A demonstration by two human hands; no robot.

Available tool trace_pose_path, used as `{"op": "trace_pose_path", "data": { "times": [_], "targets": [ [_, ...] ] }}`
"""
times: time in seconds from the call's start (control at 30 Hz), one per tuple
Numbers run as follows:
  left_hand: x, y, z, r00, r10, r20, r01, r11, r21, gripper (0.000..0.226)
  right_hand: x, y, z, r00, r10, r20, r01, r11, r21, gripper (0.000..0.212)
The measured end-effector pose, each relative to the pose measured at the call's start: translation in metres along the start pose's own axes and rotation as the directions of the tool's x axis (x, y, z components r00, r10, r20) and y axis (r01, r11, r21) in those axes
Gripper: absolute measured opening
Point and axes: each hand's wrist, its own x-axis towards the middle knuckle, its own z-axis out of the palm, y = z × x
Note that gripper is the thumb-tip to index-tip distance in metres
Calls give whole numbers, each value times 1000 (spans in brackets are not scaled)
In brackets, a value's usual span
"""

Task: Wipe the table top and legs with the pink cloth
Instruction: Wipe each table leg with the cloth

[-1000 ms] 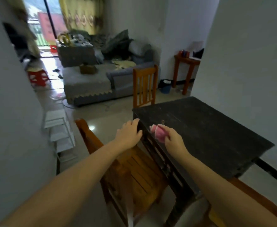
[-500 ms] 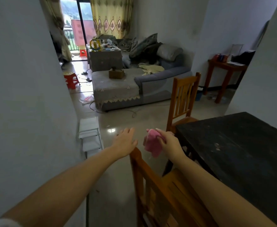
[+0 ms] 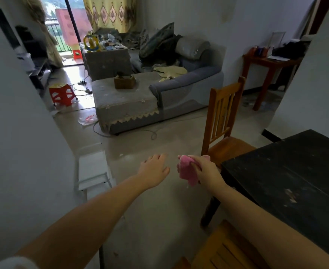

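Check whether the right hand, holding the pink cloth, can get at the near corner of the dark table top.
Probably yes. The right hand grips the pink cloth just left of the table top corner, with nothing between them; the wooden chair stands behind.

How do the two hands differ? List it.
The right hand is closed around the pink cloth; the left hand holds nothing. The right hand's fingers are curled; the left hand's are spread, palm down. The right hand is nearer the table. Both hang in the air, off the table.
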Motion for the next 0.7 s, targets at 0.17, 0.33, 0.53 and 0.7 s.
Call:
{"op": "trace_pose_path", "data": {
  "times": [0.17,0.33,0.53,0.7],
  "targets": [
    [77,-22,14,993,79,91,-79,997,-2,52,60,24,16,995,100,-13,-100,995,-27,32],
    [167,-38,35,952,231,202,-238,971,8,50,114,56,33,962,230,-147,-246,964,-102,31],
    [248,-42,27,873,423,243,-428,903,-33,50,168,74,44,866,452,-214,-486,861,-150,28],
    [323,-31,33,808,505,304,-527,850,-11,51,208,89,35,832,462,-306,-505,860,-74,30]
  ]
}}
